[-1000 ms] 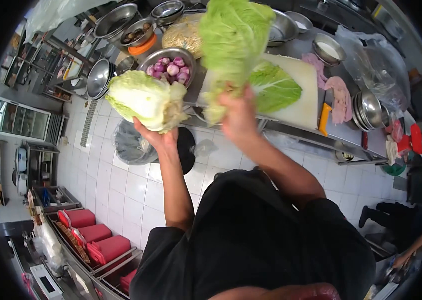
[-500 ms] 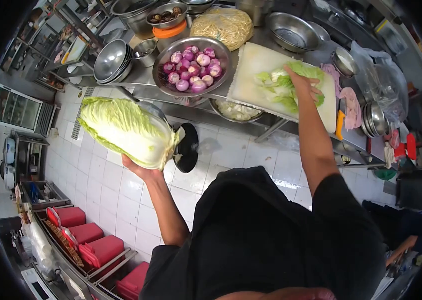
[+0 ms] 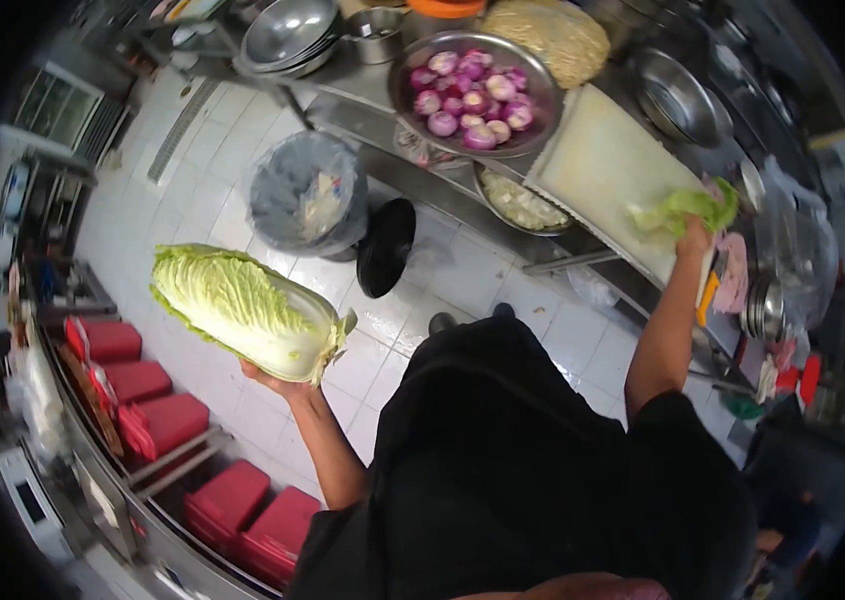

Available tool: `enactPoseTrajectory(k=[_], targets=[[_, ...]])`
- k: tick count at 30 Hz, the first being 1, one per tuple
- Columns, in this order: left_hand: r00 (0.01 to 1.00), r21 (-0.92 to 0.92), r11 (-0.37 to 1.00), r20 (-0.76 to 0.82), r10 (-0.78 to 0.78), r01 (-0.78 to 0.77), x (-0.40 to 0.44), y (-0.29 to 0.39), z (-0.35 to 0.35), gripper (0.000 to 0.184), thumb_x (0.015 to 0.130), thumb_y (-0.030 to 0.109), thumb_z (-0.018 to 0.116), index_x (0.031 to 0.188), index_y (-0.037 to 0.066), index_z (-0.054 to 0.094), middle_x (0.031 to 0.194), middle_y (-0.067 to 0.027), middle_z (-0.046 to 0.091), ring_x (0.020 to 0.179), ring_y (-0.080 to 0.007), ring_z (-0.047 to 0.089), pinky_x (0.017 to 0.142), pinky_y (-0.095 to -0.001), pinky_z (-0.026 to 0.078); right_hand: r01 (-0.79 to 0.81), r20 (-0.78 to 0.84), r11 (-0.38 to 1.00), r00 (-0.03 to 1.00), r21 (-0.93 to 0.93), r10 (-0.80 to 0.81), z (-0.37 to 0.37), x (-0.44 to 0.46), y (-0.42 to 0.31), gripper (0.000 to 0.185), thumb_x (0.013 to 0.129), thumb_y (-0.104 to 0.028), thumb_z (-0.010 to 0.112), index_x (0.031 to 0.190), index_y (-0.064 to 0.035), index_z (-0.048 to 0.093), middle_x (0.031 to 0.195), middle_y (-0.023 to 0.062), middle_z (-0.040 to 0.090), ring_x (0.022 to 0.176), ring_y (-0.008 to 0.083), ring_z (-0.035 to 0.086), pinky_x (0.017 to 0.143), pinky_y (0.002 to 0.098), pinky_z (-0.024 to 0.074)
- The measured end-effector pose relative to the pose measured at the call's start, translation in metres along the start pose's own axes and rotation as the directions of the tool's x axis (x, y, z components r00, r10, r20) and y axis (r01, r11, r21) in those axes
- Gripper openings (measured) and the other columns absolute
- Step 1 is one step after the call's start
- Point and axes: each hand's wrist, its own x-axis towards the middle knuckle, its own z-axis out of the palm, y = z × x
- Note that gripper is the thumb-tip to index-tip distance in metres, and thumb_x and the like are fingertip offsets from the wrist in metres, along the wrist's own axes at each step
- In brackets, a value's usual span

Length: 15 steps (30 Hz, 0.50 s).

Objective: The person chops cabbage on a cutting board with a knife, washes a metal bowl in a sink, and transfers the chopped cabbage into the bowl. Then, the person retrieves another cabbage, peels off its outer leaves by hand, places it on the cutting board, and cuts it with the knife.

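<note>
A whole napa cabbage (image 3: 243, 310) rests in my left hand (image 3: 285, 382), which is closed round its underside, with the stem end towards me. It is held out over the floor, left of my body. At the right end of the white cutting board (image 3: 598, 150), my right hand (image 3: 693, 238) is closed on loose green cabbage leaves (image 3: 678, 210); its fingertips are partly hidden by them. Just right of that hand lie a pink cloth (image 3: 732, 275) and a yellow-orange handle (image 3: 708, 298).
A steel colander of peeled red onions (image 3: 475, 95) stands on the steel table. Below it is a bowl of chopped white pieces (image 3: 523, 203). A lined bin (image 3: 308, 195) stands on the floor beside a black lid (image 3: 386, 248). Red-lidded boxes (image 3: 165, 425) line the lower left.
My right hand has gathered the spread leaves and moved towards the board's right end. The view has turned, bringing the bin into sight. My left hand still holds the cabbage.
</note>
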Motion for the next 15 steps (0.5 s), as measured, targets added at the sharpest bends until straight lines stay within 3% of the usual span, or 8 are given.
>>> enactPoseTrajectory(k=[2, 3, 4, 6, 8, 10, 12, 15], targets=[[0.999, -0.049, 0.999, -0.033, 0.003, -0.005, -0.008, 0.012, -0.018, 0.079, 0.076, 0.054, 0.065, 0.139, 0.014, 0.037, 0.137, -0.0078, 0.045, 0.125, -0.0293, 0.043, 0.103, -0.0534, 0.037, -0.08, 0.16, 0.987, 0.985, 0.138, 0.058, -0.012, -0.019, -0.033, 0.049, 0.071, -0.009, 0.067, 0.116, 0.0073, 0.052, 0.105, 0.0143, 0.062, 0.089, 0.0267, 0.063, 0.077, 0.0374, 0.0521], [0.986, 0.002, 0.998, -0.155, 0.056, -0.057, -0.014, 0.016, -0.013, 0.077, 0.076, 0.052, 0.065, 0.138, 0.014, 0.039, 0.135, -0.0071, 0.047, 0.123, -0.0284, 0.045, 0.102, -0.052, 0.038, -0.086, 0.228, 0.987, 0.972, 0.133, 0.053, -0.014, -0.03, -0.057, 0.047, 0.071, -0.007, 0.067, 0.115, 0.0073, 0.054, 0.105, 0.0141, 0.062, 0.088, 0.0267, 0.063, 0.077, 0.0379, 0.0525], [0.981, -0.001, 0.992, -0.149, 0.124, -0.126, -0.019, 0.018, -0.024, 0.07, 0.082, 0.052, 0.057, 0.134, 0.009, 0.042, 0.13, -0.0104, 0.052, 0.114, -0.0279, 0.053, 0.095, -0.0445, 0.047, -0.057, 0.283, 0.991, 0.959, 0.121, 0.021, -0.012, -0.044, -0.081, 0.045, 0.072, -0.005, 0.066, 0.113, 0.0073, 0.055, 0.105, 0.0139, 0.062, 0.088, 0.0266, 0.063, 0.078, 0.0384, 0.0529], [0.938, 0.121, 0.975, -0.273, 0.213, -0.186, -0.026, 0.022, -0.012, 0.073, 0.08, 0.052, 0.061, 0.133, 0.005, 0.042, 0.126, -0.0109, 0.054, 0.11, -0.0262, 0.056, 0.092, -0.0414, 0.05, 0.038, 0.377, 0.991, 0.922, 0.127, -0.084, 0.005, -0.073, -0.131, 0.041, 0.072, -0.001, 0.066, 0.111, 0.0074, 0.058, 0.105, 0.0135, 0.063, 0.087, 0.0265, 0.064, 0.078, 0.0394, 0.0538], [0.944, 0.096, 0.973, -0.24, 0.226, -0.209, -0.037, 0.027, -0.015, 0.077, 0.078, 0.054, 0.063, 0.133, 0.005, 0.041, 0.125, -0.0105, 0.054, 0.11, -0.026, 0.056, 0.092, -0.0417, 0.05, 0.146, 0.434, 0.968, 0.873, 0.203, -0.223, 0.036, -0.117, -0.179, 0.032, 0.073, 0.0, 0.066, 0.104, 0.0072, 0.063, 0.102, 0.0153, 0.063, 0.083, 0.0269, 0.064, 0.074, 0.0385, 0.0547], [0.906, 0.163, 0.952, -0.301, 0.3, -0.261, -0.051, 0.033, -0.022, 0.079, 0.077, 0.056, 0.064, 0.133, 0.005, 0.041, 0.126, -0.0105, 0.054, 0.11, -0.0262, 0.056, 0.092, -0.0417, 0.05, 0.274, 0.413, 0.923, 0.833, 0.269, -0.368, 0.074, -0.16, -0.22, 0.026, 0.074, -0.001, 0.066, 0.098, 0.0078, 0.065, 0.102, 0.0143, 0.064, 0.084, 0.027, 0.064, 0.074, 0.0368, 0.0548], [0.873, 0.193, 0.934, -0.339, 0.35, -0.299, -0.07, 0.039, -0.031, 0.081, 0.076, 0.058, 0.064, 0.133, 0.006, 0.041, 0.126, -0.0106, 0.053, 0.111, -0.0266, 0.055, 0.092, -0.042, 0.05, 0.534, 0.159, 0.802, 0.796, 0.269, -0.584, 0.128, -0.253, -0.256, 0.024, 0.078, -0.005, 0.064, 0.097, 0.0105, 0.064, 0.098, 0.0159, 0.064, 0.08, 0.0264, 0.064, 0.071, 0.0341, 0.0544], [0.822, 0.219, 0.916, -0.406, 0.4, -0.337, -0.104, 0.042, -0.041, 0.085, 0.074, 0.061, 0.064, 0.135, 0.007, 0.039, 0.129, -0.0111, 0.051, 0.113, -0.0278, 0.054, 0.094, -0.0434, 0.049, 0.953, 0.328, 0.296, 0.26, 0.063, -0.908, 0.208, -0.278, -0.237, 0.025, 0.081, -0.006, 0.061, 0.097, 0.013, 0.063, 0.093, 0.0183, 0.064, 0.08, 0.026, 0.064, 0.074, 0.034, 0.0538]])
